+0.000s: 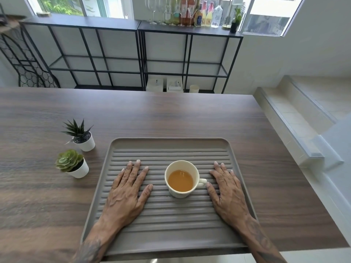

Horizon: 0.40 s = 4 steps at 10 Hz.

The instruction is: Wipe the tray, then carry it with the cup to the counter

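On the wooden table (171,114), from left to right: two plants (76,149), then the tray (171,144) with the left hand (126,190) flat and open, holding nothing; the cup (181,178) of tea; the right hand (227,190), also flat and empty. No cloth is visible, so I judge wiping has not started; next a cloth is needed.

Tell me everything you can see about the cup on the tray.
The cup is a cream, ceramic-looking mug standing upright near the middle of the ribbed grey tray, its small handle pointing right. It holds amber liquid, roughly half full. The left hand and right hand lie flat on either side; the right thumb tip is very close to the handle.
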{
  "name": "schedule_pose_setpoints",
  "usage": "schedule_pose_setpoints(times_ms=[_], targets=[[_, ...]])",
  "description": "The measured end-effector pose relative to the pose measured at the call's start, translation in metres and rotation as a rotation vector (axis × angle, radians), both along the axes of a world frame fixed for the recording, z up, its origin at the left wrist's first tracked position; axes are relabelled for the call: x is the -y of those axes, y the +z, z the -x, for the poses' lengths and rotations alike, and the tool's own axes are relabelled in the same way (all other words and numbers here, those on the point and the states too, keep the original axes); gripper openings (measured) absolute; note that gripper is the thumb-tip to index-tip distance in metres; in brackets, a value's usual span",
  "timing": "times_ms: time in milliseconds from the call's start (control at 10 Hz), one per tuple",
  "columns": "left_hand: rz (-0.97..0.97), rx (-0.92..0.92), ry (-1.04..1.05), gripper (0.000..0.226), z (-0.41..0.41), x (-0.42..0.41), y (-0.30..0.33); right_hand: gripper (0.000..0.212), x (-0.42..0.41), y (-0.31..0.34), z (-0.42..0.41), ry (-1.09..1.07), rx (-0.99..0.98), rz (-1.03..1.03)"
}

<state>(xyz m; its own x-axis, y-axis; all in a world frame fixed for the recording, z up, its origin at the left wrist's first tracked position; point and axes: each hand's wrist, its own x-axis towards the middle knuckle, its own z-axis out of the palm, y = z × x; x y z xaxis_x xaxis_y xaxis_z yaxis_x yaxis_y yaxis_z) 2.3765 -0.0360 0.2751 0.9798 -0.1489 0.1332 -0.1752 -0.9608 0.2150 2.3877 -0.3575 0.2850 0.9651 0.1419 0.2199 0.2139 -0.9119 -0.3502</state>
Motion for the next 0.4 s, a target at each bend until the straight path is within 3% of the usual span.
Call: schedule_pose_setpoints(times_ms=[300, 400], targets=[[0.030, 0.015, -0.009, 0.067, 0.000, 0.001, 0.001, 0.053, 0.004, 0.003, -0.004, 0.014, 0.007, -0.017], [0.032, -0.007, -0.002, 0.067, 0.000, 0.002, -0.001, 0.049, 0.010, 0.018, -0.009, -0.011, -0.001, -0.173]])
